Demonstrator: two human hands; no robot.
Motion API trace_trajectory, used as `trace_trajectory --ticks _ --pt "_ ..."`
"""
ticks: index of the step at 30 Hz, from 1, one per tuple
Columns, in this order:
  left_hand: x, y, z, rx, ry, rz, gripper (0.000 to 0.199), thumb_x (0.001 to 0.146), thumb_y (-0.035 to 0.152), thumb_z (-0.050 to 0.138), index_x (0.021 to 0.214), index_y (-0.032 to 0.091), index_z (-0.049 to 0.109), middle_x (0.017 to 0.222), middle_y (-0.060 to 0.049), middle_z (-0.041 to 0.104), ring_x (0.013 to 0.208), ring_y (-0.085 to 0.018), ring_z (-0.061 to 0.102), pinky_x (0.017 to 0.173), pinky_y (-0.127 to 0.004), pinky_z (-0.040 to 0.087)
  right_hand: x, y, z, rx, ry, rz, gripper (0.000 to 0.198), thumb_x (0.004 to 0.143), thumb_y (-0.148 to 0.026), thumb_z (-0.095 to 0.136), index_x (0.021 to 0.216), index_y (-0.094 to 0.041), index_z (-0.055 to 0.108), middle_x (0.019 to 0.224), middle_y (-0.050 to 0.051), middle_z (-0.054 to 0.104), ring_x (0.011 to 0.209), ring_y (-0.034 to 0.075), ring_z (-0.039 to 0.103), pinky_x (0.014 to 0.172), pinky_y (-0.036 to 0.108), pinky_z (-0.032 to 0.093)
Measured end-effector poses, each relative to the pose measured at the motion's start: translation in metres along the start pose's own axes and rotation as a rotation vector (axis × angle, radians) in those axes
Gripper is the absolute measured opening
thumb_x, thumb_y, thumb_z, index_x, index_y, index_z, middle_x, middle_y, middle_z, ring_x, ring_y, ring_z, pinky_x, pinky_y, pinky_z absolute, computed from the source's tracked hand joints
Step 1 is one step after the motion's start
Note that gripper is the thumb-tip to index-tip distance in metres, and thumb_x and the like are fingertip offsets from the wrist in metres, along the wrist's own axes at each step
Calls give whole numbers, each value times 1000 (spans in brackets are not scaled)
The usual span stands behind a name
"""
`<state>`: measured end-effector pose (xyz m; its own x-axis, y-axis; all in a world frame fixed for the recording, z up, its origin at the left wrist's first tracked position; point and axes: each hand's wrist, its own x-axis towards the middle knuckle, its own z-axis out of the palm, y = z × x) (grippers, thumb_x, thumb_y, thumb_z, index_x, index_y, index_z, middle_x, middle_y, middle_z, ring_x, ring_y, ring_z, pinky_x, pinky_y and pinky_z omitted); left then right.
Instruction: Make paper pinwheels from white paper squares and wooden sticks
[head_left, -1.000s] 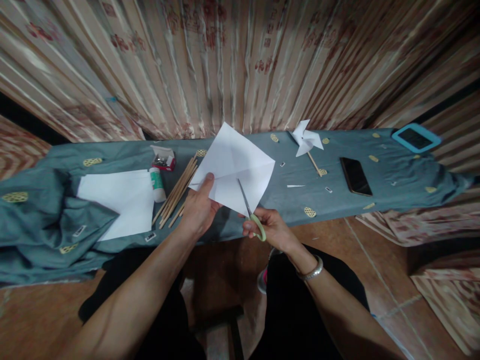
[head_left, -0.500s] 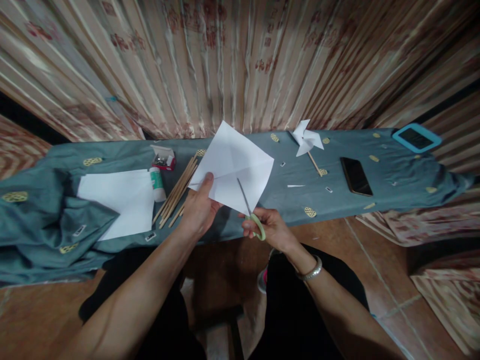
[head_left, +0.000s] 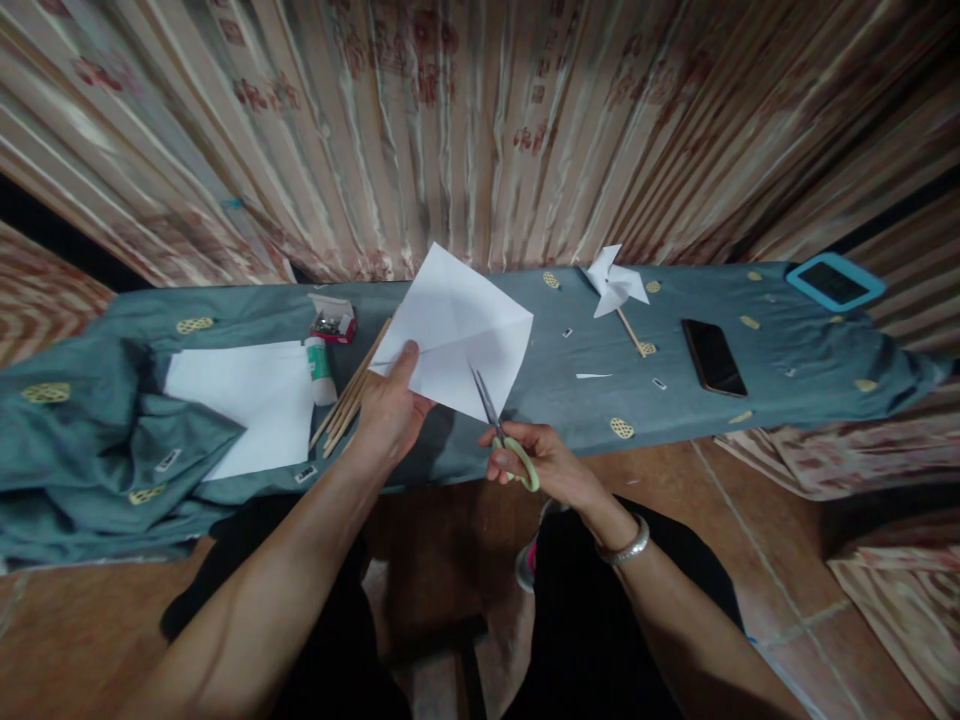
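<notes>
My left hand (head_left: 394,408) grips a square of white paper (head_left: 465,315) at its lower left edge, thumb on top, holding it up over the cloth. A slit runs in from the paper's left corner beside the thumb, and faint creases cross the sheet. My right hand (head_left: 534,455) is closed around the pale green handles of a pair of scissors (head_left: 491,405). The blades point up and left over the lower part of the paper; both blades show, slightly parted. Whether they touch the paper I cannot tell.
On the cloth-covered table (head_left: 540,410) lie white sheets (head_left: 259,400), a glue stick (head_left: 320,370), a small red box of metal pins (head_left: 334,322) and several wooden sticks (head_left: 341,415). To the right are a paper pinwheel (head_left: 613,282), a phone (head_left: 714,357) and a blue-framed tablet (head_left: 836,280).
The paper has shifted slightly left with my left hand. The scissors have drawn back a little toward the paper's lower edge, and their blades now show apart.
</notes>
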<state>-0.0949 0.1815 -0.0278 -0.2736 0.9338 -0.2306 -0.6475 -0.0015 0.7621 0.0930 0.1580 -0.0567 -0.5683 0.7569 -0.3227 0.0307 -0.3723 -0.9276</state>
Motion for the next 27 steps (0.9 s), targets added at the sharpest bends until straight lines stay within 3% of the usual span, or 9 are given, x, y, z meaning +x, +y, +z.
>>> trace_trajectory --ticks 4,7,9,14,16,19,22,27 --pt "8 13 -7 53 2 3 28 75 26 71 101 24 63 99 2 73 105 -21 63 74 -28 53 -10 -6 -23 -102 -93 66 39 72 -48 75 89 -15 65 67 0 66 57 8 59 54 20 47" --pt "11 18 -11 60 52 7 22 76 23 69 97 23 63 99 0 73 97 -20 66 72 -29 54 -20 -13 -43 -159 -94 85 39 70 -47 77 89 -15 66 67 0 67 56 8 57 54 20 46" --pt "10 18 -12 60 50 -13 20 77 20 67 96 21 63 97 -3 73 92 -19 68 72 -28 55 -23 -17 -54 -171 5 28 42 69 -51 76 90 -15 67 66 1 67 55 9 57 54 22 46" --pt "4 7 -10 98 -78 -93 22 74 15 66 96 16 65 90 -5 73 84 -19 69 72 -29 55 -19 -22 -72 -134 468 -235 44 66 -54 76 92 -18 67 73 2 70 58 11 57 54 23 44" --pt "1 1 -9 136 -129 -151 23 70 15 68 93 14 67 88 -7 74 78 -20 69 70 -29 55 -14 -24 -75 -135 555 -284 43 65 -51 78 92 -19 67 76 2 71 61 11 58 58 23 46" --pt "-5 -8 -9 206 -167 -230 25 64 17 72 89 10 69 81 -8 74 69 -20 68 67 -29 54 -9 -27 -73 -156 534 -273 42 62 -47 81 89 -20 67 71 -1 67 61 11 56 56 22 44" --pt "-8 -15 -12 268 -194 -279 27 60 19 76 86 10 71 75 -8 73 64 -20 68 66 -29 53 -6 -30 -65 -145 423 -225 40 58 -43 84 85 -19 66 63 -6 60 56 8 51 51 20 39" --pt "-7 -20 -18 346 -228 -317 29 60 26 79 84 11 71 78 -10 74 70 -23 69 68 -32 53 -5 -31 -53 -85 270 -114 40 53 -36 86 82 -18 66 62 -7 61 51 7 50 49 19 39"
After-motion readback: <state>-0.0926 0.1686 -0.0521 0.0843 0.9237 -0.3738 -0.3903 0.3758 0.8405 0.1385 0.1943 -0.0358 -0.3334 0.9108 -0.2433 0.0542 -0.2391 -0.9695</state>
